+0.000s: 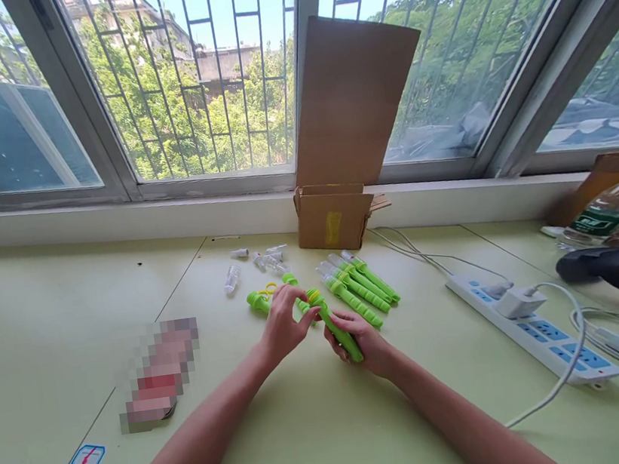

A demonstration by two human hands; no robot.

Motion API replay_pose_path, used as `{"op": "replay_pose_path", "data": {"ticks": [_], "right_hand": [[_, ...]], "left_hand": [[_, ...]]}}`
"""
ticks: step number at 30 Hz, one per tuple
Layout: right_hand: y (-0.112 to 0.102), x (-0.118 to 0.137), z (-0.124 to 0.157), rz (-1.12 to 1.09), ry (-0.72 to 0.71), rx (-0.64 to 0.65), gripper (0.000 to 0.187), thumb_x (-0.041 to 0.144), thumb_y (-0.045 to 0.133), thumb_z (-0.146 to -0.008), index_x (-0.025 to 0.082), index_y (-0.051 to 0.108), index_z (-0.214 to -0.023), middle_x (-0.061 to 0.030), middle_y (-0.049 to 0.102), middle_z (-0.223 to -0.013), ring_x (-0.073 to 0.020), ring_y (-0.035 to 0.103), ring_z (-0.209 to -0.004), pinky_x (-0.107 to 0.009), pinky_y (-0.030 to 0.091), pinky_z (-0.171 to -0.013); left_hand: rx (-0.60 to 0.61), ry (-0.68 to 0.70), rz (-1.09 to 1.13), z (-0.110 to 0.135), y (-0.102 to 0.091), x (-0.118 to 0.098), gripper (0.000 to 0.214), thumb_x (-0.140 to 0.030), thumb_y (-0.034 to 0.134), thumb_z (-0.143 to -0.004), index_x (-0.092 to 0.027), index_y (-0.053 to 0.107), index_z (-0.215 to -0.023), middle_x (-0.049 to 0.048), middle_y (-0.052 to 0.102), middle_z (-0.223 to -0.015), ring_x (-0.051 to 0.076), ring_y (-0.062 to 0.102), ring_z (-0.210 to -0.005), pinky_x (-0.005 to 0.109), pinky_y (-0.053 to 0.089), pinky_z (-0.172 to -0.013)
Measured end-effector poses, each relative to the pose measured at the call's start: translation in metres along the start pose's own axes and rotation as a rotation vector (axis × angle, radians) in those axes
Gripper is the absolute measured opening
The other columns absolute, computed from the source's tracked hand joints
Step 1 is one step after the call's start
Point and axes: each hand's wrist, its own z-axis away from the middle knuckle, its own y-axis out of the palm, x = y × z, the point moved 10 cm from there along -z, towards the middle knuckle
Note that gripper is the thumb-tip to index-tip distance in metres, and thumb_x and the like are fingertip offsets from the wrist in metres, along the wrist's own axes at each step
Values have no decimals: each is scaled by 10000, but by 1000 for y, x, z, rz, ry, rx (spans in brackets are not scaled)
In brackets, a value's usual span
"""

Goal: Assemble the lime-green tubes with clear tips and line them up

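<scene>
**Green stick held in both hands, low over counter**

Right hand (361, 339) has its grip closed round the lower shaft of the green stick (327, 317), just above the counter (312, 422); left hand (283, 327) pinches the stick's top end, grip narrow; finished sticks (359, 286) lie in a row just beyond; clear caps (259, 260) lie near the cardboard box (333, 217); judgement: hold the shaft steady, work the top squarely, stay clear of the row.

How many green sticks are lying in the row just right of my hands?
3 sticks, side by side between the right hand and the cardboard box, clear tips toward the box. They lie packed close, so another may be hidden.
</scene>
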Motion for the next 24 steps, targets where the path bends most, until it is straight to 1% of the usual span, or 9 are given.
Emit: {"op": "replay_pose_path", "data": {"ticks": [2,4,7,9,12,16,20,24], "right_hand": [[-1,0,0,103,-12,-37,304,492,525,-815,189,529,-826,25,551,-595,-79,455,-374,-183,295,-315],[-5,3,0,213,-53,-114,326,520,520,-811,194,527,-807,41,514,-573,-80,440,-376,-186,296,-312],[-13,13,3,366,-154,-243,333,501,589,-767,197,567,-902,59,473,-560,-76,395,-375,-197,298,-321],[-15,19,5,440,-215,-282,337,466,630,-742,193,587,-934,52,489,-574,-81,396,-397,-212,317,-346],[-13,24,6,486,-257,-274,272,439,619,-758,185,592,-854,41,493,-576,-89,410,-425,-222,327,-379],[-10,21,5,437,-234,-226,251,437,571,-801,193,530,-755,67,427,-504,-73,358,-384,-215,287,-373],[-7,17,3,357,-205,-180,257,435,562,-808,198,498,-730,83,410,-468,-62,322,-353,-210,252,-360],[-8,14,2,296,-170,-173,288,461,578,-784,197,491,-707,79,420,-477,-61,328,-354,-207,247,-349]], "left_hand": [[-8,-7,-6,1,0,3,179,-283,623,-788,-210,468,-843,32,586,-842,186,544,-848,381,434,-825],[-15,-9,-22,2,0,5,174,-282,628,-785,-209,476,-827,30,587,-830,187,546,-844,383,433,-822],[-29,-6,-41,3,0,4,169,-282,635,-780,-207,486,-805,26,589,-816,185,547,-832,380,436,-818],[-36,-3,-47,4,0,2,161,-278,636,-780,-208,493,-803,23,590,-810,184,552,-825,375,440,-811],[-50,4,-55,4,-1,0,163,-276,644,-774,-207,502,-810,19,597,-801,179,556,-823,369,445,-816],[-76,22,-65,3,-4,-5,168,-272,648,-770,-207,501,-820,17,605,-802,175,557,-829,377,433,-854],[-80,23,-70,2,-5,-7,172,-271,648,-770,-206,493,-809,14,604,-795,173,555,-821,363,434,-839],[-78,20,-78,0,-5,-10,173,-272,649,-767,-207,495,-808,15,608,-796,174,551,-822,356,436,-827]]}}
